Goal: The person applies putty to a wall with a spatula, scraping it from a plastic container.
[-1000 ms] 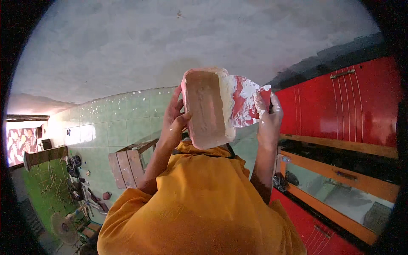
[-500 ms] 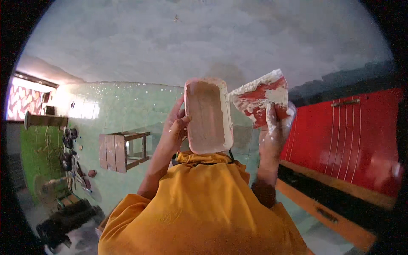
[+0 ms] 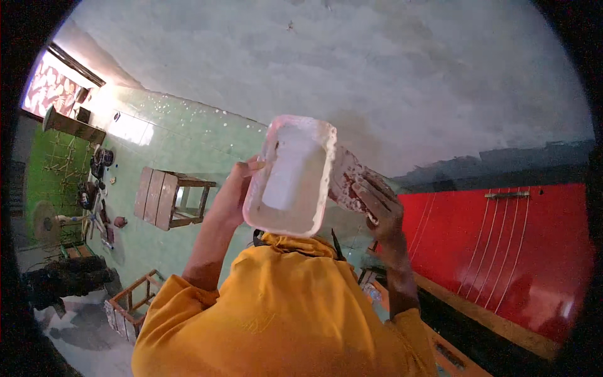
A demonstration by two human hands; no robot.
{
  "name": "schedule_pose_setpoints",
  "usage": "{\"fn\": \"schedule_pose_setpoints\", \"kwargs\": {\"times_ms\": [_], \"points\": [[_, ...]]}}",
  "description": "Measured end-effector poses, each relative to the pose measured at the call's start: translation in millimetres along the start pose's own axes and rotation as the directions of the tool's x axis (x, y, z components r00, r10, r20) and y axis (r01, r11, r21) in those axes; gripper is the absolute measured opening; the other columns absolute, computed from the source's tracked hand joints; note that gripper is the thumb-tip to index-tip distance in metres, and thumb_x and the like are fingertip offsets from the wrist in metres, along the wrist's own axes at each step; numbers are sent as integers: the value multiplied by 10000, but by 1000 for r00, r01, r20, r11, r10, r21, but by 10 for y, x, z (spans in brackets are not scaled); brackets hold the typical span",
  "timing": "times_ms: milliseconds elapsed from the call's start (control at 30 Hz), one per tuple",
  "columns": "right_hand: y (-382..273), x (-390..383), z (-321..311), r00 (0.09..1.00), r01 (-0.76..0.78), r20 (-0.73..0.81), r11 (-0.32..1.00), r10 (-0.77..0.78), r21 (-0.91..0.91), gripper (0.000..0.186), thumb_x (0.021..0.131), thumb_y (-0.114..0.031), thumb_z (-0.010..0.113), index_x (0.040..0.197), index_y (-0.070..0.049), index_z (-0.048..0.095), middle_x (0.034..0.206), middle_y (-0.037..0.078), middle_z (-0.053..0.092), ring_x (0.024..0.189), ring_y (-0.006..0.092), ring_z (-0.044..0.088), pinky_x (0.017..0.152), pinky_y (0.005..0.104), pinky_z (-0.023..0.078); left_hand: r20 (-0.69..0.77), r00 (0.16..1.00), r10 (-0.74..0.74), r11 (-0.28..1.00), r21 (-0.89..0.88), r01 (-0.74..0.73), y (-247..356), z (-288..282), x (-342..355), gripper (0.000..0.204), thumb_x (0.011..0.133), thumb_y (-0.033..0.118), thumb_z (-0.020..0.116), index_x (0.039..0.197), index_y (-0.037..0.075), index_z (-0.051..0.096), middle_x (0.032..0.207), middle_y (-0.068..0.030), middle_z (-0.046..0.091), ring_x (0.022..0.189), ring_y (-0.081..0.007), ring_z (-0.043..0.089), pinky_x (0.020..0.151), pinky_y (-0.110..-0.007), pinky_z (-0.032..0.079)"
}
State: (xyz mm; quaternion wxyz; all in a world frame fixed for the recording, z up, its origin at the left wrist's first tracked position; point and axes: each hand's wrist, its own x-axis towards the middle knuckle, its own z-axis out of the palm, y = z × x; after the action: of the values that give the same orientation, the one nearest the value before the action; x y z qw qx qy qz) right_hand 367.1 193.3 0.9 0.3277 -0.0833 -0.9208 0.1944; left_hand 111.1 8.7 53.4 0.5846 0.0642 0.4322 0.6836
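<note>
My left hand (image 3: 231,191) grips a pale pink rectangular plastic tub (image 3: 256,204) by its left side, with the thumb over the rim. The tub is tilted, and whitish putty coats its inside walls and right rim. My right hand (image 3: 382,204) is closed on a wide putty scraper (image 3: 347,179), its fingers lying along the smeared blade. The scraper is close against the tub's right rim; whether the two touch I cannot tell. Part of the blade is hidden behind the rim.
A grey, patchy plastered surface (image 3: 402,81) spreads across the top. A wooden stool (image 3: 157,198) stands at left on the green tiled floor (image 3: 188,129), near scattered items. Lower left is another wooden frame (image 3: 135,301). A red panel with cords (image 3: 465,245) lies at right.
The scraper has come down and turned against the tub's right side, with my right hand moving inward. The tub now leans and sits slightly further left. The whole view has rolled.
</note>
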Motion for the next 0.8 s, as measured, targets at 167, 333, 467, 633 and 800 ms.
{"fn": "schedule_pose_setpoints", "kwargs": {"times_ms": [167, 333, 467, 633, 800], "points": [[64, -128, -97, 984, -176, 8, 970, 177, 166, 265, 965, -148, 598, 1218, -76, 627, 1218, 154, 669, 1139, 328, 640, 997, 455, 501, 30, 995, 90, 987, 128, -94, 107, 120, -27, 673, 840, 305, 561, 1422, -7, 429, 1261, -109, 572, 1119, -204, 583, 952, -339, 492], [86, 6, -486, 798, -377, -178, 708, 575, 597, 250, 959, -57, 626, 1184, -6, 531, 1102, 116, 672, 1031, 210, 661, 931, 393, 543, 106, 989, 105, 878, 457, -142, 309, 240, 34, 748, 806, 278, 598, 1464, -16, 398, 1261, -106, 584, 1154, -178, 576, 954, -300, 478], [-149, 587, -898, 776, -536, -121, 749, 618, 389, 342, 919, -156, 697, 1186, -29, 526, 1005, 139, 679, 953, 186, 669, 818, 349, 538, 241, 963, 121, 792, 561, -240, 410, 323, 109, 747, 790, 236, 635, 1464, -5, 421, 1319, -125, 580, 1212, -196, 558, 999, -317, 455], [-204, 878, -992, 846, -533, 18, 846, 533, -4, 392, 898, -184, 722, 1217, -17, 566, 1020, 173, 699, 928, 242, 702, 799, 364, 538, 313, 944, 102, 649, 699, -302, 517, 379, 266, 691, 792, 217, 682, 1405, -35, 486, 1267, -107, 606, 1127, -178, 571, 1005, -318, 446], [-157, 910, -941, 837, -541, 49, 837, 545, -78, 370, 910, -232, 704, 1202, -30, 602, 1013, 208, 695, 923, 324, 708, 786, 390, 536, 352, 933, 77, 622, 714, -321, 513, 273, 474, 558, 841, 257, 604, 1303, -54, 573, 1138, -79, 649, 1013, -150, 588, 922, -292, 477]]}}
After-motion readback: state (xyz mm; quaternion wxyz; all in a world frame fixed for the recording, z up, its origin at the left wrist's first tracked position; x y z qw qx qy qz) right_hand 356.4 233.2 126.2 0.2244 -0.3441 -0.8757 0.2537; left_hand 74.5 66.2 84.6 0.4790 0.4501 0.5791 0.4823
